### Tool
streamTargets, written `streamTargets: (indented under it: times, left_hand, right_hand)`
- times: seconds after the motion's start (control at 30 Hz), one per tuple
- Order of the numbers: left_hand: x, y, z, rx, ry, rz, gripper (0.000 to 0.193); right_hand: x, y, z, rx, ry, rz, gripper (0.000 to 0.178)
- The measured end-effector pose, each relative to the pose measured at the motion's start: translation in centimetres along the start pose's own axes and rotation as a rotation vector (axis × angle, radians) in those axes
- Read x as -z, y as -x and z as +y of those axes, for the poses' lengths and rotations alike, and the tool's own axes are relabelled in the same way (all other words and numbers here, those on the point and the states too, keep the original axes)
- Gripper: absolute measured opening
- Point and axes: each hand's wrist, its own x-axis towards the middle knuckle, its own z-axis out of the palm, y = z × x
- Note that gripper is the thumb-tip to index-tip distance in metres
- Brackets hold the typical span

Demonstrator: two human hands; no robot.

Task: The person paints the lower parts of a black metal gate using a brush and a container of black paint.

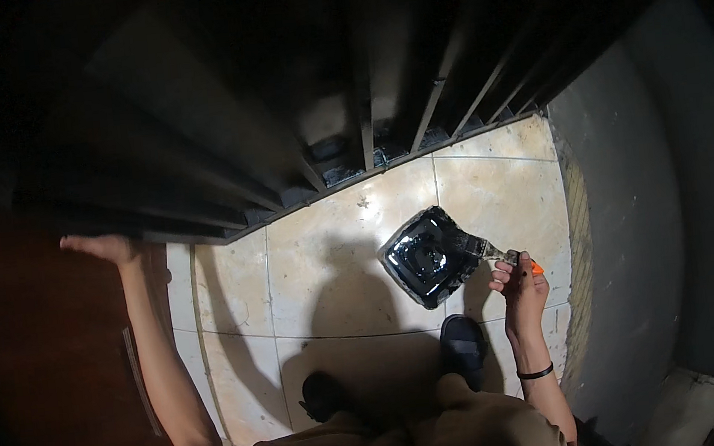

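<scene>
My right hand is closed around a paintbrush with an orange handle end, right of centre. The brush's dark, paint-smeared end meets the rim of a square container of glossy black paint. That container is low over the pale tiles, in front of my feet; I cannot tell whether it rests on them. My left arm reaches far out to the left. At its end my left hand is stretched out against the lower left end of a dark barred gate, its fingers partly lost in shadow.
The gate's upright bars run across the far side, with dark glossy patches near the bottom rail. A grey wall stands at the right, a reddish-brown surface at the left. My dark shoes stand on the tiled floor.
</scene>
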Motion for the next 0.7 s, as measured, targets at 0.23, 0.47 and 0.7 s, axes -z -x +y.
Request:
streamTargets:
  times: [0.23,0.47,0.7]
  left_hand:
    - [-0.7,2.1,2.1,0.007,0.005,0.013,0.103]
    - [-2.1,3.4,3.0,0.030,0.007,0.040,0.100]
    - [-0.8,3.5,2.6,0.000,0.003,-0.009,0.090]
  right_hand:
    - [-3.4,0.9,-0.9,-0.085,-0.108,-0.165,0.039]
    - [-13.7,-0.6,1.2,0.004,-0.221,-0.376,0.038]
    - [-16.7,-0.6,5.6,-0.223,-0.390,-0.384,0.029]
